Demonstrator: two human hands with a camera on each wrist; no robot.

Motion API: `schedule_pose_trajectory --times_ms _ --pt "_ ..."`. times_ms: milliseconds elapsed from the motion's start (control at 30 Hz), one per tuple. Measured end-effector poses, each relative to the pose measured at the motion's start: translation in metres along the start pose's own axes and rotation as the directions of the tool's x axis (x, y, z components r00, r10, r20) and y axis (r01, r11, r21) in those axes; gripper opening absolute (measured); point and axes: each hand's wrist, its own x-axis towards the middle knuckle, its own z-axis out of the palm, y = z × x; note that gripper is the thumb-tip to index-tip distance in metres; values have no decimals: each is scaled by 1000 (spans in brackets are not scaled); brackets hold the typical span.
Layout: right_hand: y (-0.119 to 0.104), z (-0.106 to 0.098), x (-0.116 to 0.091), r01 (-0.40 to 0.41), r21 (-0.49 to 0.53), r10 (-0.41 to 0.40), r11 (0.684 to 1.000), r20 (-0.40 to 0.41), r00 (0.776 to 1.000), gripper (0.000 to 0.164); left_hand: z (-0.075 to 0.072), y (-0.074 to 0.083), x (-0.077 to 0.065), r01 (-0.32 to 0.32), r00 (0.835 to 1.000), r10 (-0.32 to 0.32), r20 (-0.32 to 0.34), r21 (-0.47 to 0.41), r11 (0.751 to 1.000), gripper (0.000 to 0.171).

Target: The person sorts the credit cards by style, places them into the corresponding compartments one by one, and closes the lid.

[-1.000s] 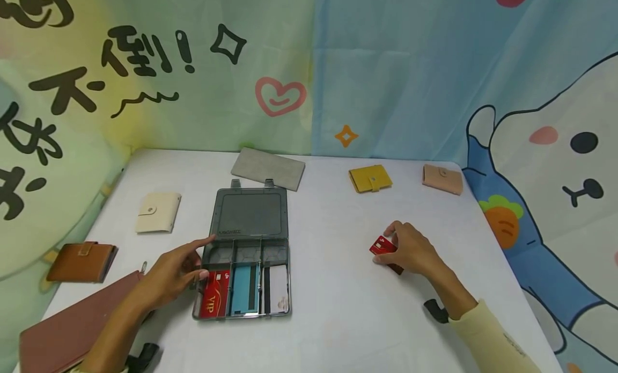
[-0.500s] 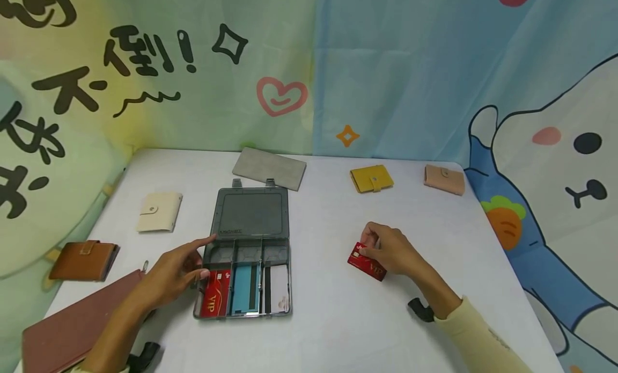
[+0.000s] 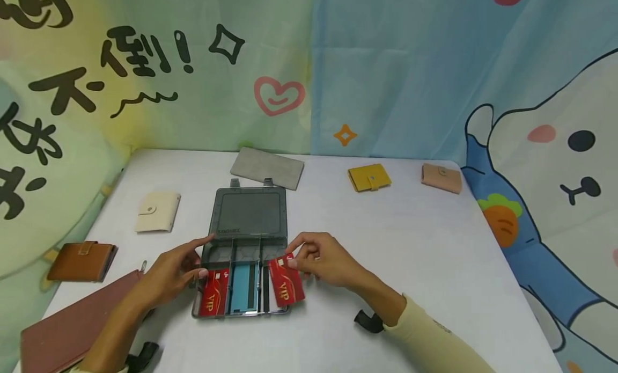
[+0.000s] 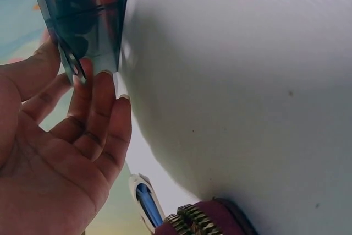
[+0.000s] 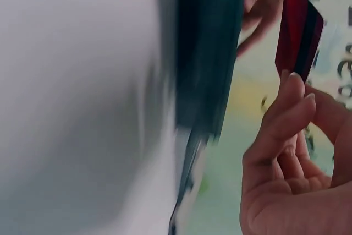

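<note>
A transparent grey card case [image 3: 249, 212] lies with its lid folded back. In its front compartments are a red VIP card [image 3: 214, 292], a blue card [image 3: 243, 288] with a dark stripe, and a white card [image 3: 273, 293]. My left hand [image 3: 170, 275] grips the case's left side; its thumb and fingers lie around the edge in the left wrist view. Between thumb and fingertips, my right hand [image 3: 324, 259] pinches a second red VIP card [image 3: 287, 280]. This card is tilted over the right compartment and overlaps the white card; its striped back shows in the right wrist view.
A grey wallet [image 3: 267, 168] lies behind the case. Yellow [image 3: 369, 177] and pink [image 3: 441, 178] wallets are at the back right. Cream [image 3: 157, 212], brown [image 3: 82, 261] and long reddish-brown [image 3: 72, 324] wallets lie on the left. A printed cloth [image 3: 386, 83] hangs behind the table.
My right hand has carried the red VIP card left across the table to the case, turning it more upright. My left hand has stayed on the case's side.
</note>
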Motion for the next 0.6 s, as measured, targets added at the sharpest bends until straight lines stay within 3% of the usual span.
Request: schedule_pose_trajectory --times_ms 300,467,600 --pt "-24 64 41 94 99 -98 991 37 995 18 1 -2 1 16 1000 -16 -1 -49 999 73" --pt "-27 84 52 77 -35 -75 996 49 996 26 1 -4 0 -3 1000 2 -6 -61 998 72" --pt "-25 85 51 85 -115 -77 990 73 994 30 1 -5 -1 -37 999 36 -20 -71 997 70"
